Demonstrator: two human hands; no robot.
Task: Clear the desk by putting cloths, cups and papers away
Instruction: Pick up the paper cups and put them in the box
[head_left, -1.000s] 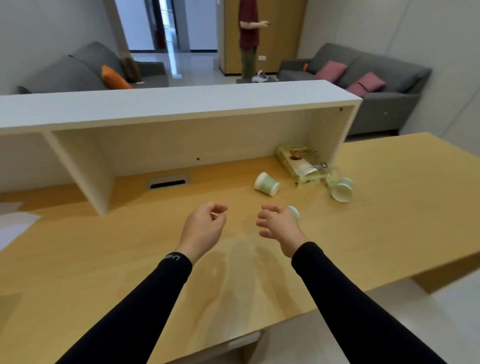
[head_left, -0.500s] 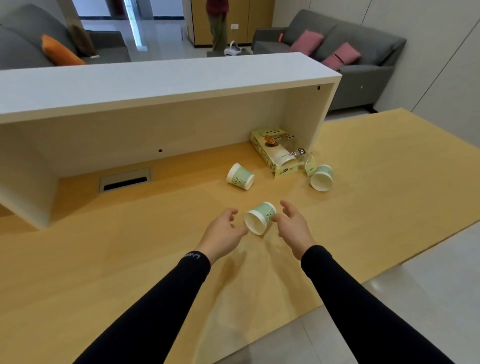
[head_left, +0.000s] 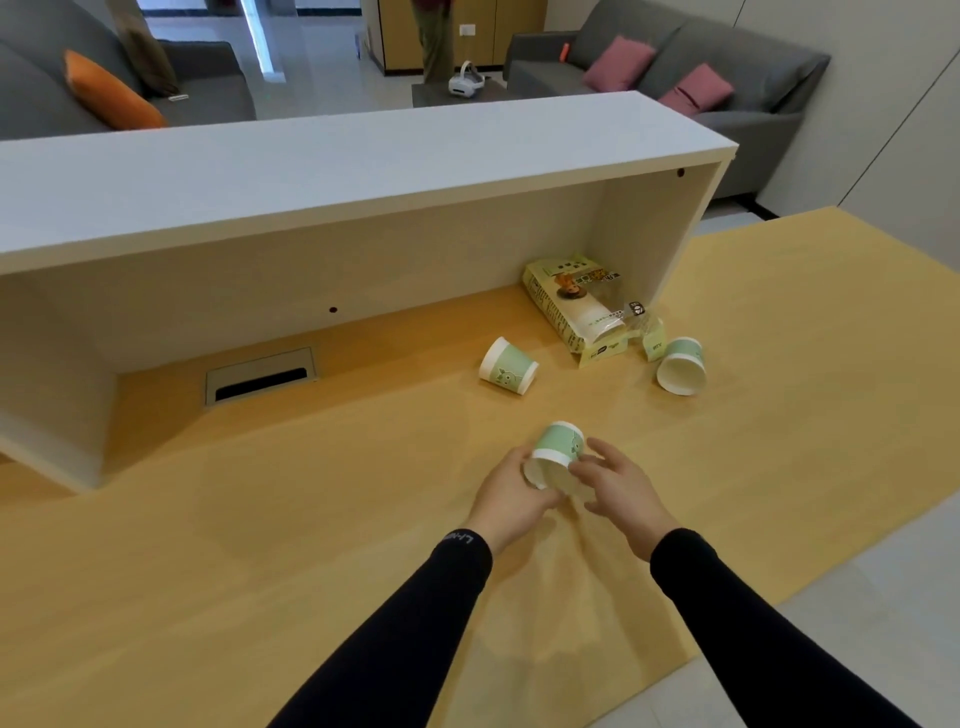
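A green and white paper cup lies tilted between both hands over the wooden desk, its open mouth towards me. My left hand curls round its left side and rim. My right hand holds its right side with curled fingers. A second paper cup lies on its side farther back. A third cup lies on its side at the right, mouth towards me. No cloths or papers are in view.
A yellow snack bag lies under the white shelf unit, by its right wall. A cable slot is set into the desk at the left. Sofas and a standing person are beyond the shelf. The desk's front edge runs diagonally at the lower right.
Both hands have closed in on the nearest cup and now hold it between them; half a second ago they were just beside it. The view has tipped down and moved closer.
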